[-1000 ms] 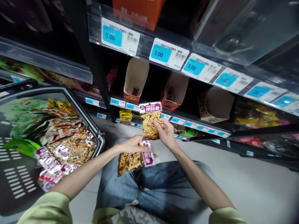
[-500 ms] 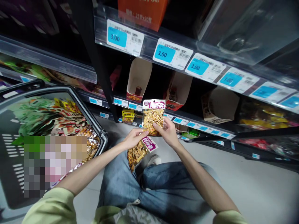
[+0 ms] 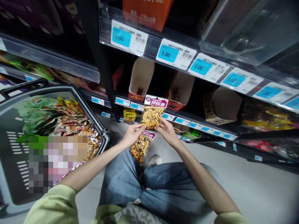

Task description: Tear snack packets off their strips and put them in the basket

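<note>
Two small snack packets with purple labels are in my hands, in front of a low shop shelf. The upper packet (image 3: 153, 112) stands upright; my right hand (image 3: 166, 132) pinches its lower right corner and the fingertips of my left hand (image 3: 132, 134) touch its lower left corner. The lower packet (image 3: 141, 147) hangs tilted under my left hand, which is closed on its top edge. Both hands are held above my knees in blue jeans.
A grey shopping basket (image 3: 102, 137) full of snack packets stands at my left. Black shelves with blue price tags (image 3: 166, 53) run across ahead, holding open cardboard display boxes (image 3: 139, 77). An orange box (image 3: 146, 11) sits on the top shelf. Grey floor lies at the right.
My left hand rose with the lower packet, which swung from flat to hanging, and met the upper packet's bottom edge. The upper packet moved slightly up and away.
</note>
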A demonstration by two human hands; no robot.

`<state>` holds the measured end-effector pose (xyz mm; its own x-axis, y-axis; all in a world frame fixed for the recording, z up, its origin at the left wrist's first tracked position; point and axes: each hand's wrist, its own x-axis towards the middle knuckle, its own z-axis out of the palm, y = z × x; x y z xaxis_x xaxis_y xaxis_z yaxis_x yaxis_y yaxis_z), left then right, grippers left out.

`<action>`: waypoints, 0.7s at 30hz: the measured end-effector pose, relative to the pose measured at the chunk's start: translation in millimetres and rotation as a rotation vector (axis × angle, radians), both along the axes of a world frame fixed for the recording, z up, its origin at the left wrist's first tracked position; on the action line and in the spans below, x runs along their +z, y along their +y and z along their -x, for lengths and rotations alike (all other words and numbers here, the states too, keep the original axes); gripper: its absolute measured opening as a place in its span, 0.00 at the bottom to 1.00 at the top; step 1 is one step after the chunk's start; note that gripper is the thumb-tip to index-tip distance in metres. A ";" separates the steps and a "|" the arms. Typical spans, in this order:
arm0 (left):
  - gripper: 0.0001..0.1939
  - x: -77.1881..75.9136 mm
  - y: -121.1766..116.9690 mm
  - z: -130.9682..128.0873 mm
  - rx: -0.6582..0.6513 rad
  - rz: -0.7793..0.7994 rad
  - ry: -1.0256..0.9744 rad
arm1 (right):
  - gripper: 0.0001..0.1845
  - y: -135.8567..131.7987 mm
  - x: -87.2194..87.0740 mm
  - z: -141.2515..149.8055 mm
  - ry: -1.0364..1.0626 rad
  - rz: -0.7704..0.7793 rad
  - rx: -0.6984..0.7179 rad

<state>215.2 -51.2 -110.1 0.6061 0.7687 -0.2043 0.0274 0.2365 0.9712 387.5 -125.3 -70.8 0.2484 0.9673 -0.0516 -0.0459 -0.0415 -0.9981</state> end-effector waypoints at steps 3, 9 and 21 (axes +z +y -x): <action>0.21 0.5 -0.3 -0.3 0.006 0.020 -0.007 | 0.09 -1.3 1.7 -0.7 -0.033 0.003 -0.049; 0.21 2.6 -0.1 -1.1 0.034 0.021 -0.029 | 0.15 -1.0 -1.9 -0.1 -0.017 -0.012 -0.265; 0.21 1.1 0.1 1.2 -0.006 -0.043 -0.042 | 0.15 1.2 -3.3 -4.7 -0.009 -0.014 -0.235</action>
